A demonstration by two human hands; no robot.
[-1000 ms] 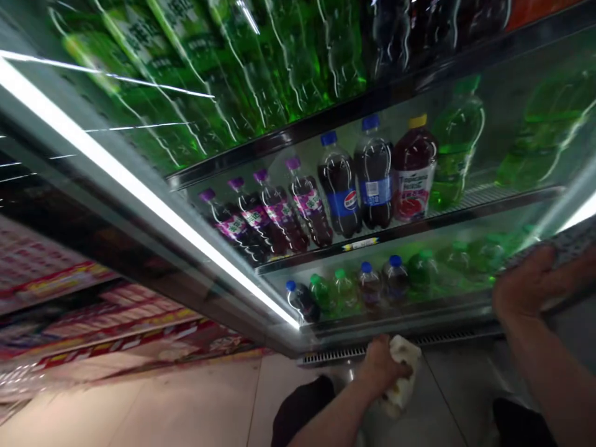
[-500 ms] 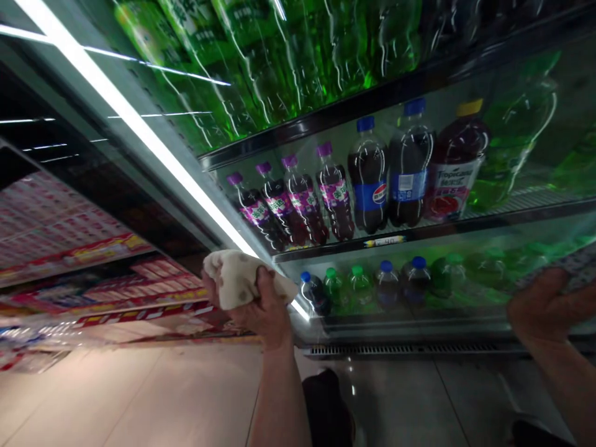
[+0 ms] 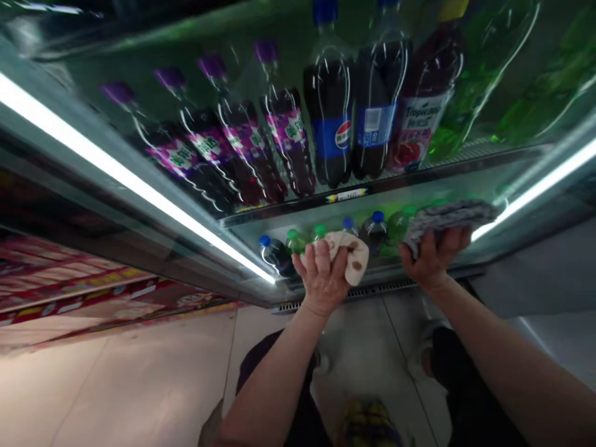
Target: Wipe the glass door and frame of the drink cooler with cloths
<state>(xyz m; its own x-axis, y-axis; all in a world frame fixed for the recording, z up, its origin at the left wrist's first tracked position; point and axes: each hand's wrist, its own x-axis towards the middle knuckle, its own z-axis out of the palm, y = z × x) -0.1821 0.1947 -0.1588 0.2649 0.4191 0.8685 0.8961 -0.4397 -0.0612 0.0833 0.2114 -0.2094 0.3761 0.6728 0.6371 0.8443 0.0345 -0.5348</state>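
My left hand (image 3: 323, 282) presses a cream cloth with brown spots (image 3: 357, 264) under its fingers, in front of the lowest row of bottles in a lit drinks cooler. Farther right, my right hand (image 3: 431, 257) grips a fuzzy grey cloth (image 3: 454, 214), its fingers curled up beneath the cloth's lower edge. Both cloths appear to be at the cooler's glass front, though contact is hard to make out. Behind them show blue-capped bottles (image 3: 378, 230) and green-capped bottles (image 3: 293, 242), partly hidden by the cloths and hands.
On the middle shelf stand purple-capped bottles (image 3: 286, 124), a Pepsi bottle (image 3: 331, 124) and a Tropicana bottle (image 3: 419, 124). Light strips (image 3: 139, 180) run down both cooler sides. A vent grille (image 3: 382, 287) lies at the base, above the tiled floor (image 3: 162, 366). Red-edged shelves (image 3: 102, 292) stand left.
My left hand has moved right and lower across the cooler with the cream cloth. My right hand has come left into fuller view with the grey cloth. The view has tilted down and closer.
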